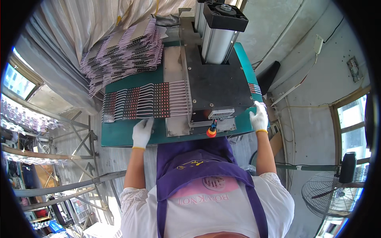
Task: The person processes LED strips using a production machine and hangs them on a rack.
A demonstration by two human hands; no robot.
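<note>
A flat panel of black modules with red dots, joined by pale wires (146, 99), lies on the green table and runs under the black press machine (218, 85). My left hand (142, 133), in a white glove, rests at the panel's near edge, its fingers stretched toward the lowest row and holding nothing I can see. At the machine's right side is my right hand (259, 119), gloved too, with thumb and fingers apart. Just beyond its fingertips, the panel's other end (254, 89) comes out. The machine body hides the panel's middle.
A tall stack of similar wired panels (125, 53) stands at the back left of the green table (119, 135). A red and yellow button (211, 131) sticks out at the machine's front. A fan (337, 190) stands at lower right, metal racks (89, 158) at left.
</note>
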